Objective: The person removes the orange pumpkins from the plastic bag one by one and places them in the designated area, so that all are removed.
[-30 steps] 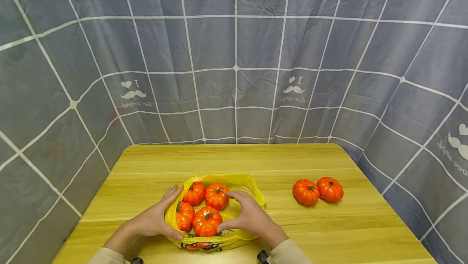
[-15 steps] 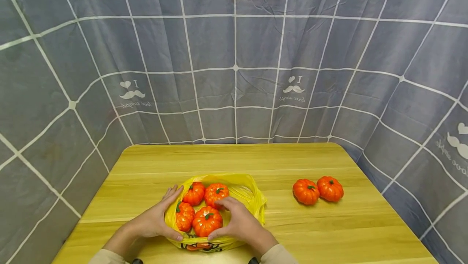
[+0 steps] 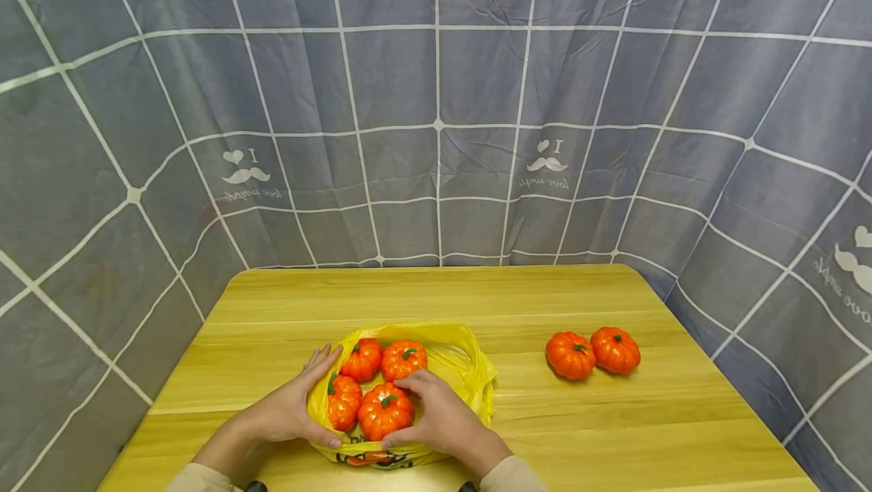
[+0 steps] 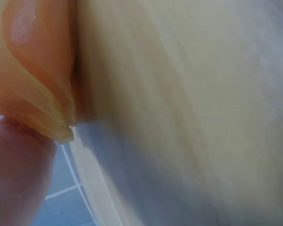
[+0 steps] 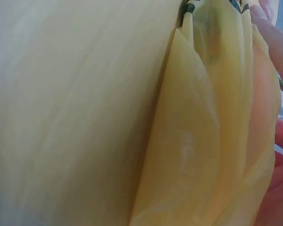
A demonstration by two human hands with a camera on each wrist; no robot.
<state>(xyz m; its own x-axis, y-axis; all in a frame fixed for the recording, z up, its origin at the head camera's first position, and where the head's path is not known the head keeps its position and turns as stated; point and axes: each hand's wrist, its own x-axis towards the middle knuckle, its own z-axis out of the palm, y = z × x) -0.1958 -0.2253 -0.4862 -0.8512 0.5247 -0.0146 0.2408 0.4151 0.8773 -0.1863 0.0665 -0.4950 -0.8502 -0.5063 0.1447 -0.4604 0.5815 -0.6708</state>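
Note:
A yellow plastic bag [image 3: 470, 382] lies spread wide on the table, dark lettering on its front. Several orange toy pumpkins with green stems sit inside. My left hand [image 3: 293, 405] holds the bag's left side, fingers along the back left and thumb at the front rim. Over the right part of the bag, my right hand [image 3: 443, 412] curves round the front pumpkin [image 3: 385, 412], fingers behind it and thumb at the front rim. In the left wrist view, the bag [image 4: 30, 94] covers an orange shape. The right wrist view has the bag [image 5: 188, 141] hiding part of my hand.
Two more pumpkins, one on the left [image 3: 569, 356] and one on the right [image 3: 616, 351], sit side by side right of the bag. The wooden table [image 3: 436, 295] has rounded far corners. A grey curtain [image 3: 477, 166] with white grid lines surrounds its far side and flanks.
My right hand has moved left and slightly down, closing in round the front pumpkin. That pumpkin has barely shifted. My left hand stays in place on the bag.

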